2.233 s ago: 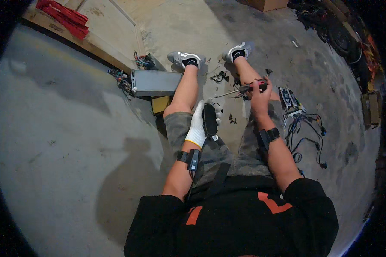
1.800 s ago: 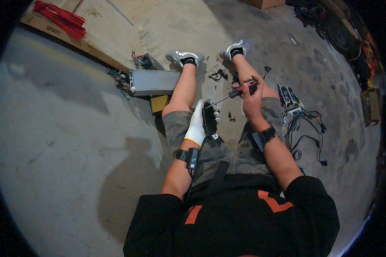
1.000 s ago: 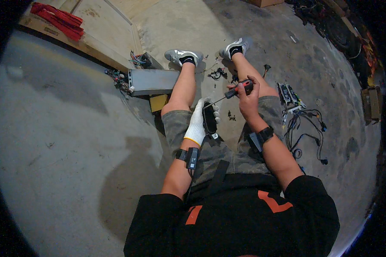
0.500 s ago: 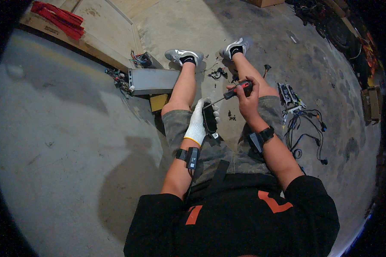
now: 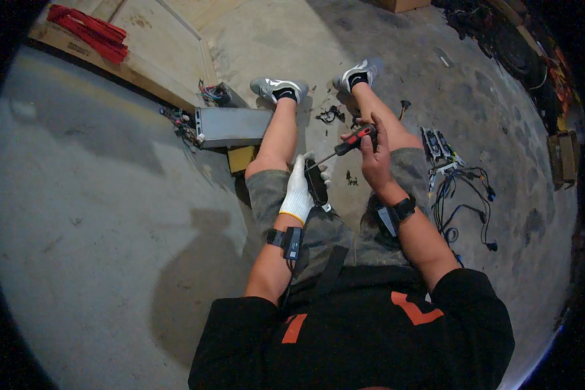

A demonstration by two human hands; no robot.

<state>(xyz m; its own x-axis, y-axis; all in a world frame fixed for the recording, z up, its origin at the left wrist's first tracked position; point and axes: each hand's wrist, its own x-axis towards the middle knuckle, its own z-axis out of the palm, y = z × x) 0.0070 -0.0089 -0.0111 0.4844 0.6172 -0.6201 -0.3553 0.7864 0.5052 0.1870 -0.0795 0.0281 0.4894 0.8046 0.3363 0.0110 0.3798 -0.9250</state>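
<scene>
In a white knitted glove, my left hand (image 5: 298,186) grips a long black part (image 5: 316,182) with rounded ends above my lap. A small light-coloured tab shows at the part's near end. My bare right hand (image 5: 377,156) holds a screwdriver (image 5: 355,139) by its red and black handle, fingers around the grip. Its thin metal shaft slants down to the left, and the tip meets the upper end of the black part. What lies exactly under the tip is too small to make out.
Black cables (image 5: 465,195) and a silver-and-black part (image 5: 439,146) lie right of my leg. By my left leg stand a grey metal box (image 5: 233,123) and a yellow box (image 5: 241,158). Small black pieces (image 5: 351,178) lie between my legs. A red cloth (image 5: 91,31) rests on a wooden frame.
The screwdriver handle has shifted slightly left and down, and its red side shows more. My right fingers have opened and turned on the handle. The black part has tilted a little.
</scene>
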